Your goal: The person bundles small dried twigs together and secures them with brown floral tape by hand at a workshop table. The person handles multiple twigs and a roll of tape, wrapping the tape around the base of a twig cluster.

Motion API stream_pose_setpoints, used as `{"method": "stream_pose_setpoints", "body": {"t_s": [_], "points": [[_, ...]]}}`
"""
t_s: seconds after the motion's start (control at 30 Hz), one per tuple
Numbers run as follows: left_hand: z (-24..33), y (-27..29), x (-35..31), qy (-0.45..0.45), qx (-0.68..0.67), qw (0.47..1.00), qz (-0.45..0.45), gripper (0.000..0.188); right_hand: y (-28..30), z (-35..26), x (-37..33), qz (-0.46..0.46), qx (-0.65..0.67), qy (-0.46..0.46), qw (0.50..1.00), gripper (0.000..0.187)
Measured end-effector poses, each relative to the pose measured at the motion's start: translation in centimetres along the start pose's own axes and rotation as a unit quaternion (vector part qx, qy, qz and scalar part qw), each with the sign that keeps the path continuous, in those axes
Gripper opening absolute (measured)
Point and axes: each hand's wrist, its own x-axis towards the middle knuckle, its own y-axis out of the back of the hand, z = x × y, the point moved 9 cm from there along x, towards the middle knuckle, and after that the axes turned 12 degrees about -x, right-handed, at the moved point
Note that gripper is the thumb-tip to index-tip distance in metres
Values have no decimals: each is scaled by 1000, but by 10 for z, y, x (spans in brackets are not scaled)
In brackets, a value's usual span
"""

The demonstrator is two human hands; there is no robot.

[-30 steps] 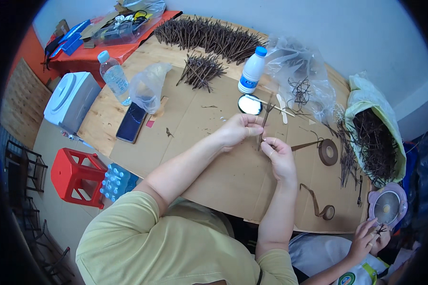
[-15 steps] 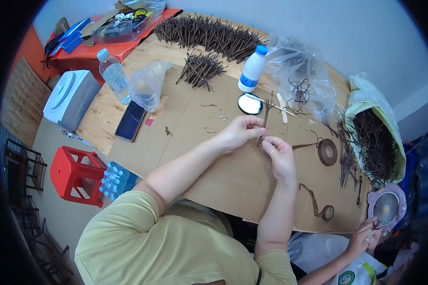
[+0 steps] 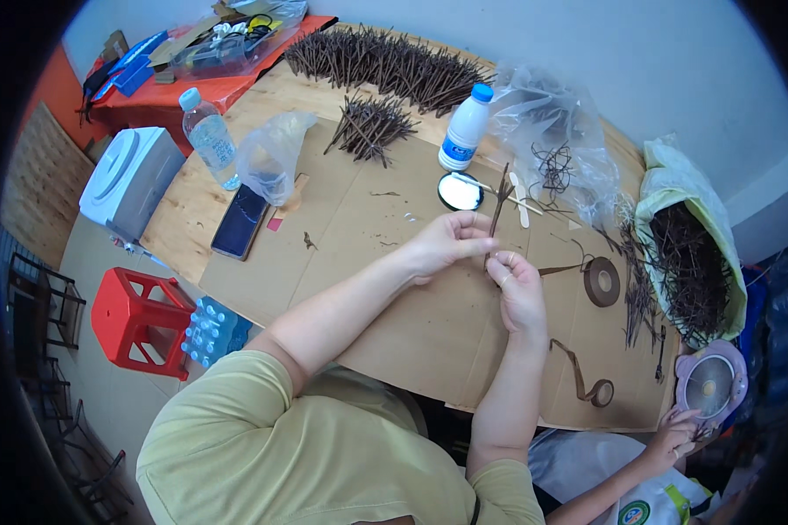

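Pinched in my left hand (image 3: 453, 243) is a thin brown twig-like stem (image 3: 500, 207), which stands up past the fingers and forks near its top. My right hand (image 3: 518, 284) has its thumb and forefinger closed on the lower end of the same stem, just below the left fingers. Beyond the stem is a small black dish of white paste (image 3: 460, 192) with a stick across it. A roll of brown tape (image 3: 602, 282) lies right of my right hand, its loose strip stretching towards those fingers. Nearer me rests a second, smaller brown tape roll (image 3: 601, 392).
Brown stems form a long pile (image 3: 385, 70) at the back and a smaller pile (image 3: 370, 129) before it. A white bottle (image 3: 467, 129), water bottle (image 3: 210, 140) and phone (image 3: 241, 223) stand or lie around. A sack of stems (image 3: 692, 271) sits right, near a co-worker's hand (image 3: 670, 440).
The stem has shifted slightly right and leans differently, with more of it showing above my left fingers. At the lower right, the co-worker's hand has moved a little.
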Motion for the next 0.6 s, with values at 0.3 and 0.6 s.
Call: {"method": "stream_pose_setpoints", "body": {"t_s": [0.3, 0.6], "points": [[2, 1, -2, 31, 36, 999, -20, 25, -3, 2, 1, -56, -37, 14, 998, 14], [0, -7, -3, 33, -68, 996, -51, 27, -2, 3, 3, -62, -28, 27, 997, 12]]}}
